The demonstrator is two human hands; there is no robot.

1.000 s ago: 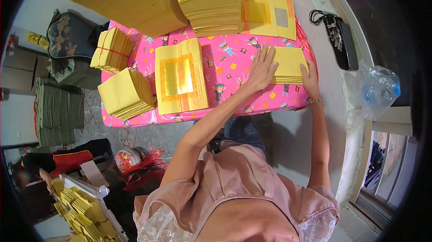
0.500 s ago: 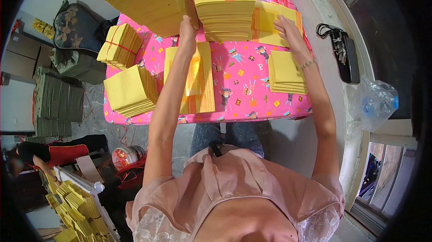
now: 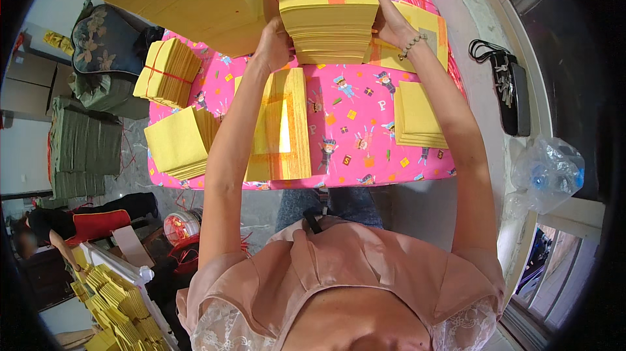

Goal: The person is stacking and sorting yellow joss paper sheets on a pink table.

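A tall stack of yellow paper sheets (image 3: 331, 39), with an orange band and a greyish square on its top sheet, stands at the table's far middle. My left hand (image 3: 276, 45) presses its left side with bent fingers. Against the right side is my right hand (image 3: 392, 23), its fingertips partly hidden by the stack. Between them the hands clasp the stack, which rests on the table. Left of it rises a larger yellow paper stack (image 3: 195, 8), close to my left hand. Flat yellow sheets with orange edging (image 3: 424, 41) lie beneath my right hand.
The pink patterned table (image 3: 352, 155) also holds a pile with orange markings (image 3: 297, 136), a red-tied bundle (image 3: 168, 72), and small piles at left (image 3: 175, 142) and right (image 3: 417, 113). A sill at right bears a black pouch (image 3: 512, 93). Another person works at lower left.
My right hand has moved left from the flat sheets to the stack's right side. My left hand has shifted slightly right and down, onto the stack's left side.
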